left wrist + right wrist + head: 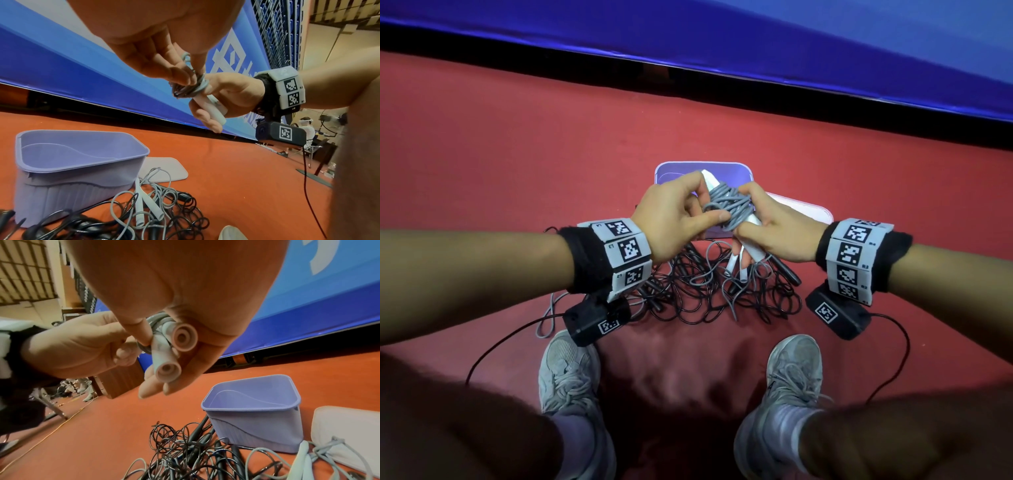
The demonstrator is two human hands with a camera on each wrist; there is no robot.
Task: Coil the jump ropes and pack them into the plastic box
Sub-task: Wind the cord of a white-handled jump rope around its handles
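A grey jump rope is wound in a bundle round its two white handles, held up above the floor. My right hand grips the handles from the right. My left hand pinches the grey coils from the left with thumb and fingers. Just beyond the hands the lilac plastic box stands open on the floor with nothing in it. Under the hands lies a tangle of black jump ropes mixed with another grey rope with white handles.
The box's pale lid lies flat on the red floor right of the box. A blue padded barrier runs along the far side. My two grey shoes stand near the rope pile. Black camera cables trail on the floor.
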